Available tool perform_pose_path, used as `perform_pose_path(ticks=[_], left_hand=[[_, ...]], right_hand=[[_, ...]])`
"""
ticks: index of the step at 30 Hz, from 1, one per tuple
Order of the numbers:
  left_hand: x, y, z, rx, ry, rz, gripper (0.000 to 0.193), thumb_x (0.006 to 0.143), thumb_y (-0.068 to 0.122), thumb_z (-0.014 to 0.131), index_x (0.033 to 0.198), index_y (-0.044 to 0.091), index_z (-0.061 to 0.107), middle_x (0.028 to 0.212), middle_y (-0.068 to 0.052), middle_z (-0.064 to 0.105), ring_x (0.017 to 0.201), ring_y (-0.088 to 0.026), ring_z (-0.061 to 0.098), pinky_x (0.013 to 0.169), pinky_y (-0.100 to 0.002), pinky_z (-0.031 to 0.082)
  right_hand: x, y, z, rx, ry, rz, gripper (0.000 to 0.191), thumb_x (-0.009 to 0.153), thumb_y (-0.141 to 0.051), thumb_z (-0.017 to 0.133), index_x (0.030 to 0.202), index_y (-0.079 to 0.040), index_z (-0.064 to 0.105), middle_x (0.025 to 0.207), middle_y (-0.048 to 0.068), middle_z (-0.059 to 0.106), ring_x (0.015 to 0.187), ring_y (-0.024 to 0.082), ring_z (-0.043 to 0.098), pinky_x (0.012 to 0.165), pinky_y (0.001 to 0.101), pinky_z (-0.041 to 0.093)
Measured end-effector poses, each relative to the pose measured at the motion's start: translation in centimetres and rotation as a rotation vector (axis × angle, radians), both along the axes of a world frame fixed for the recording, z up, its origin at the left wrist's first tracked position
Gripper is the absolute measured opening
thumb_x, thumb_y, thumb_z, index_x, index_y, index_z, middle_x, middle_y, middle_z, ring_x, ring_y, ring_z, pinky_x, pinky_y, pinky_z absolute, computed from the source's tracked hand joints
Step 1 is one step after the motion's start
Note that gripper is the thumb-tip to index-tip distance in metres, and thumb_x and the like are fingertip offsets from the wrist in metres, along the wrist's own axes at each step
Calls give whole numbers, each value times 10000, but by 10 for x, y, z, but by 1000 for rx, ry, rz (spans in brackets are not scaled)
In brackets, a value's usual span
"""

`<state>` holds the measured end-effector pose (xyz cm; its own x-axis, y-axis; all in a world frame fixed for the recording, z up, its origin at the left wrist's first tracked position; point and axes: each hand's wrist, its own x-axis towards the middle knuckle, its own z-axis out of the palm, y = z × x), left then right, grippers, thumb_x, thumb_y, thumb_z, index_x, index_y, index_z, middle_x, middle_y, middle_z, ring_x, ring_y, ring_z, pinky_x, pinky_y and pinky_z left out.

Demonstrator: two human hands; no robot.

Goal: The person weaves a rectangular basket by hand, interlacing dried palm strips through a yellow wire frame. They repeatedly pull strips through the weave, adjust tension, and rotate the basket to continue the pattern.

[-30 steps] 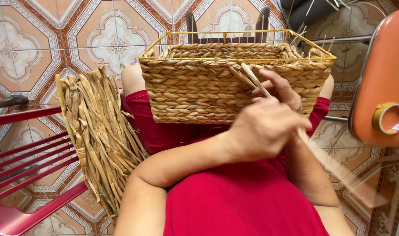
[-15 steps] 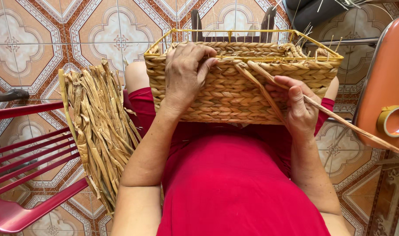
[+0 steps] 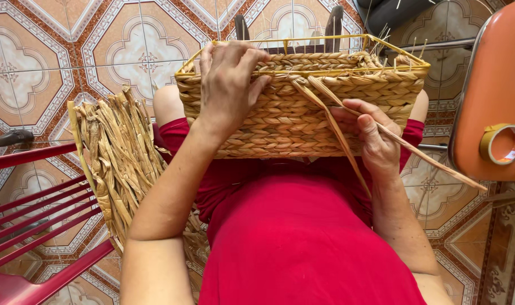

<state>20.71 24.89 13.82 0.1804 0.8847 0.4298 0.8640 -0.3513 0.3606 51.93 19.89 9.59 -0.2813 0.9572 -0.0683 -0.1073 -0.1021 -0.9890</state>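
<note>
A woven straw basket (image 3: 280, 113) on a yellow wire frame rests on my lap, against my red clothes. My left hand (image 3: 229, 79) grips its upper left rim, fingers curled over the top braid. My right hand (image 3: 373, 138) presses against the basket's right side and holds two loose flat straw strands (image 3: 336, 121) that trail down and to the right from the rim. One strand runs between my fingers toward the lower right.
A bundle of dried straw strips (image 3: 119, 158) lies at my left on a red plastic chair (image 3: 31, 226). An orange chair (image 3: 494, 85) stands at the right with a roll of tape (image 3: 499, 144) on it. Patterned floor tiles surround me.
My left hand went from the right side, where it pulled a strand, across to the basket's upper left rim. My right hand has taken over the strands.
</note>
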Motion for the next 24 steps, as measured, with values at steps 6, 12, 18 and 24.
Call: perform_pose_path(ticks=[6, 12, 18, 24], left_hand=[[20, -23, -10, 74, -246, -271, 277, 966, 100, 778, 1224, 70, 683, 1087, -49, 622, 997, -201, 651, 871, -299, 610], [50, 4, -25, 14, -232, -323, 206, 933, 138, 814, 1015, 56, 643, 942, -58, 593, 877, -207, 646, 762, -339, 605], [60, 10, -32, -46, -390, -208, 201, 930, 78, 784, 1006, 73, 598, 919, -58, 579, 813, -206, 657, 720, -341, 601], [52, 7, -31, -137, -465, -223, 158, 992, 33, 694, 1090, 72, 576, 970, -63, 583, 827, -207, 676, 724, -341, 604]], right_hand=[[3, -15, -2, -452, -73, 127, 435, 1016, -94, 584, 1419, 64, 533, 1089, 164, 729, 931, 238, 693, 844, 339, 577], [38, 6, 48, -435, 112, 251, 401, 1033, -118, 549, 1361, 113, 565, 1042, 227, 745, 841, 249, 754, 761, 336, 619], [11, 56, 104, -76, -190, 118, 362, 1069, -224, 633, 1310, 44, 661, 987, 167, 736, 773, 167, 707, 702, 295, 584], [-50, 70, 72, 232, -935, 100, 272, 997, -156, 734, 1268, -125, 740, 838, 51, 766, 621, 111, 679, 591, 268, 542]])
